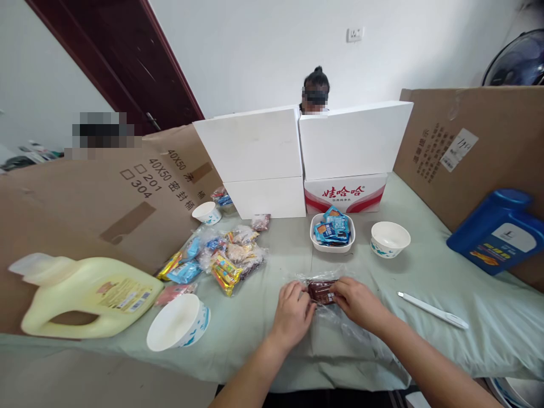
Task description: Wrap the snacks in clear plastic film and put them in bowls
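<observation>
My left hand [292, 313] and my right hand [357, 302] both grip a small dark red snack packet [322, 290], one at each end, low over the pale green cloth [263, 340]. Under and around the packet lies a crumpled clear plastic bag [340, 326]. Just beyond my hands stands a white dish [332, 245] holding blue snack packets [334, 228]. To its right is an empty white paper bowl [390, 238].
A pile of mixed snack packets [221, 258] lies left of centre. A tipped paper bowl [178, 323] and a yellow detergent jug [85, 294] sit at the front left. A blue jug [497, 231] and a white pen-like tool [432, 310] lie right. White boxes [297, 153] and cardboard sheets [476, 141] wall the table; a person sits behind.
</observation>
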`<state>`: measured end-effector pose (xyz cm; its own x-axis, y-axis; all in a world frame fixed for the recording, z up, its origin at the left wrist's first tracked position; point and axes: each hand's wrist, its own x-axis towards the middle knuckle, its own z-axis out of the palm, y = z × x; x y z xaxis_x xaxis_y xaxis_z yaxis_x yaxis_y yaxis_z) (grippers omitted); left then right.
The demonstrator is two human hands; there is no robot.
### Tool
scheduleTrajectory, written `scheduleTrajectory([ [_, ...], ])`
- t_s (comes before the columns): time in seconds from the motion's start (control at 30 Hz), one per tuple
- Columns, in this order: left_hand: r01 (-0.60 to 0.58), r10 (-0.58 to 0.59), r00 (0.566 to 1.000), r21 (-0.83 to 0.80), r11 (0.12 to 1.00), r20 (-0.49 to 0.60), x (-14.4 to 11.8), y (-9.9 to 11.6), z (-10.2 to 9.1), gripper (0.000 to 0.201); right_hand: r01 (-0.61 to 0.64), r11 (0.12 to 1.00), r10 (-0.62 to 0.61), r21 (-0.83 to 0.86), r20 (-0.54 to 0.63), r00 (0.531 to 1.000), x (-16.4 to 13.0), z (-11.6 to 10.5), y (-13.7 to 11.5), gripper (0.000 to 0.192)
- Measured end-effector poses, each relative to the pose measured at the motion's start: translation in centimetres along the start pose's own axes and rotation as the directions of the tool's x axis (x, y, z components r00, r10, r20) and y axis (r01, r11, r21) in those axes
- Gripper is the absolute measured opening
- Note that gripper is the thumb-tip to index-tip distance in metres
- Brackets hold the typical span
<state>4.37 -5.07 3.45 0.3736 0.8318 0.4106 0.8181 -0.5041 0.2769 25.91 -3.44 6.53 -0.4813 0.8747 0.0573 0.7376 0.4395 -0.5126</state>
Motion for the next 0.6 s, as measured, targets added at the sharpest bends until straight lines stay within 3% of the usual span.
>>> scheduleTrajectory([
  [0.13,0.049,-0.049,0.999,-0.130,0.990,0.003,-0.5,-0.4,2.6,0.032,0.082,0.993,-0.075,-0.089,0.079,0.994,2.8,1.4,0.6,0.046],
  [0.27,0.150,-0.159,0.986,-0.166,0.975,-0.041,-1.4,-1.9,4.7,0.038,0.026,0.991,-0.011,-0.134,0.110,0.994,3.8,2.1,0.8,0.064],
  [0.43,0.194,-0.218,0.973,-0.233,0.953,-0.080,-2.1,-2.6,5.4,0.039,0.049,0.991,-0.026,-0.123,0.179,0.983,3.9,0.8,0.2,0.044],
  [0.53,0.198,-0.225,0.971,-0.262,0.944,-0.076,-2.0,-2.4,5.0,0.037,0.081,0.995,-0.066,-0.062,0.216,0.974,4.7,-2.1,0.4,0.031],
  [0.6,0.186,-0.205,0.978,-0.256,0.949,-0.047,-1.8,-2.2,4.7,0.036,0.051,0.997,-0.042,-0.060,0.144,0.989,6.1,-4.6,0.9,0.025],
])
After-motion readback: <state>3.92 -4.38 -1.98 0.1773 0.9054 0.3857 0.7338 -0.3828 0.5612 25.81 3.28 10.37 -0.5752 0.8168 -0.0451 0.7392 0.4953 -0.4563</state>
